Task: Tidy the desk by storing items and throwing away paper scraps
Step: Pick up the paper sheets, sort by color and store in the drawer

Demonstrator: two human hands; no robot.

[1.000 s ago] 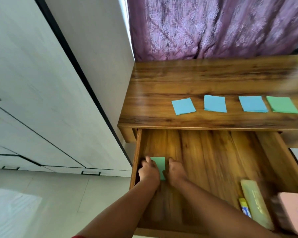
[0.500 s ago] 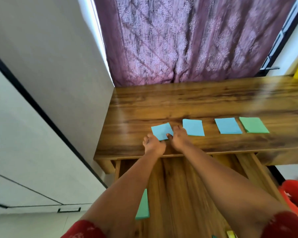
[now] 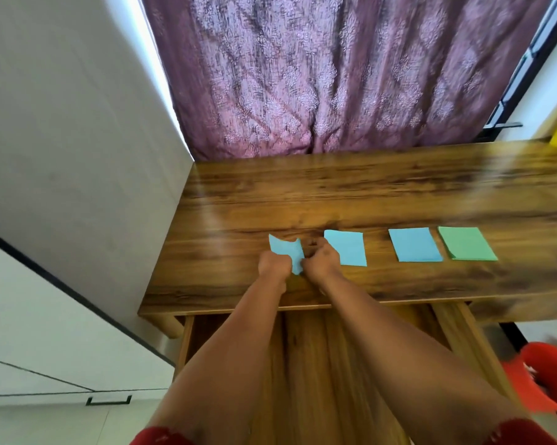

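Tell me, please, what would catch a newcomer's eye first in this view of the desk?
Probably the two hands meeting over the wooden desk: the left hand and right hand both grip a light blue paper, lifted and bent between them. To its right lie two more blue papers and a green one, flat in a row, with a purple curtain behind.

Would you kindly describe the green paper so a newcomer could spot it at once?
On the wooden desk before the purple curtain, a row of paper pads runs left to right. The green paper lies flat at the row's right end, the only green one; its neighbours are blue.
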